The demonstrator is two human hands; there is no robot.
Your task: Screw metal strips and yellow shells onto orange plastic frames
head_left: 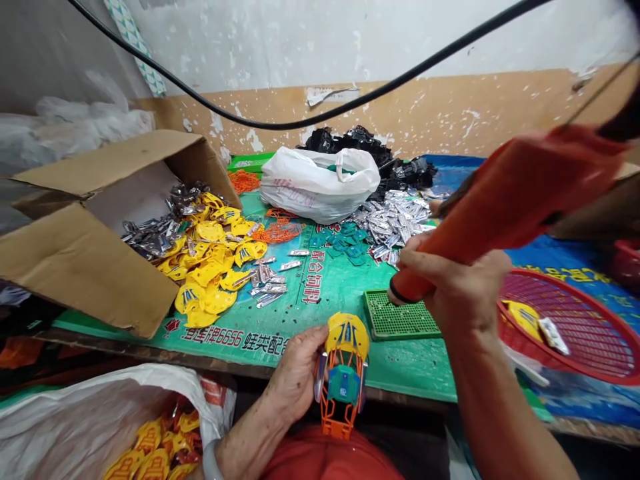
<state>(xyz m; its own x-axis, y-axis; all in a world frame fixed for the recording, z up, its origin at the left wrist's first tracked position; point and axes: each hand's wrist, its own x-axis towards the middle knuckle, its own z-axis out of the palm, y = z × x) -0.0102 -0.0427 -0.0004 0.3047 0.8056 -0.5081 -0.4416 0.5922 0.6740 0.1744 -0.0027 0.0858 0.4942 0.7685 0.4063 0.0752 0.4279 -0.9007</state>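
My left hand [299,370] grips the side of a toy assembly [344,383] with a yellow rounded top, an orange frame, a green middle piece and silvery side parts. It is held upright near the table's front edge. To the right, my right hand [457,280] is wrapped round a red-orange power screwdriver [465,213], which slants down to the left. The tool's lower end is over a small green tray [400,317] with a perforated surface. Small screws seem to lie in the tray, too small to make out clearly.
A cardboard box [107,260] spills yellow parts [213,250] and silver pieces. Behind are a white bag [320,183], green parts [345,240] and black parts. A red basket [580,327] stands right; a sack [100,413] sits lower left. A black cable hangs across the top.
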